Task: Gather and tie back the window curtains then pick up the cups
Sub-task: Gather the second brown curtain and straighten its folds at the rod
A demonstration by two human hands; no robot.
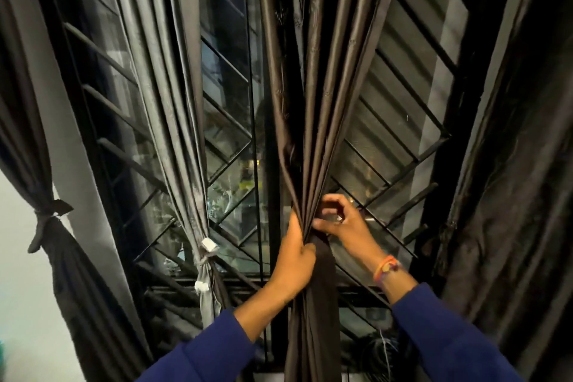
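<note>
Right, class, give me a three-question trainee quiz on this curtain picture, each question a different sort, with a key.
1. True or false: the left hand grips the gathered brown curtain.
2. Which curtain is already tied? A. grey curtain B. brown curtain C. neither
3. Fill in: the right hand wears a ____ at the wrist.

Key: 1 true. 2 A, knotted at its tie. 3 wristband.
</note>
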